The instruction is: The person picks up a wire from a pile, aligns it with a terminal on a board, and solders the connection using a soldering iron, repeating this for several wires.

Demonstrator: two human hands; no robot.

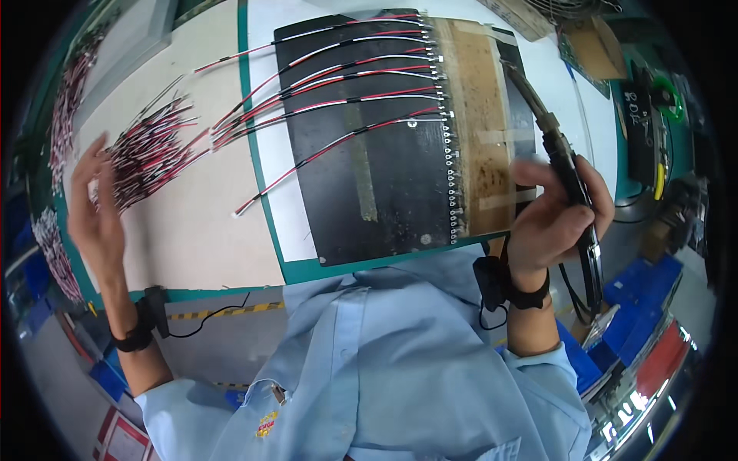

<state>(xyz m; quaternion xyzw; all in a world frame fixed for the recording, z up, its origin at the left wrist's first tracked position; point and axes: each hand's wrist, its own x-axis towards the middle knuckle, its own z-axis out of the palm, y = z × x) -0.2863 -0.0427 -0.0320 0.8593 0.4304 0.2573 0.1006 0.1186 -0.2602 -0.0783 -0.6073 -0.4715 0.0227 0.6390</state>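
My right hand (557, 219) is closed around a soldering iron (567, 165). Its thin tip points up and away, over the far right part of the board. At the left, my left hand (96, 207) is at the edge of a loose pile of red, white and black wires (150, 154), fingers apart; whether it touches them is hard to tell. Between my hands lies a black board (384, 180) with a wooden strip (477, 146) on it. Several wire pairs (338, 100) lead from a row of small metal terminals (451, 180) along the strip out to the left.
A beige sheet (207, 238) lies under the wire pile on the green mat (338, 269). More wire bundles (58, 253) lie along the far left edge. Beyond the iron are a cardboard box (596, 48) and a green roll (667, 100). Blue bins (642, 296) stand low at the right.
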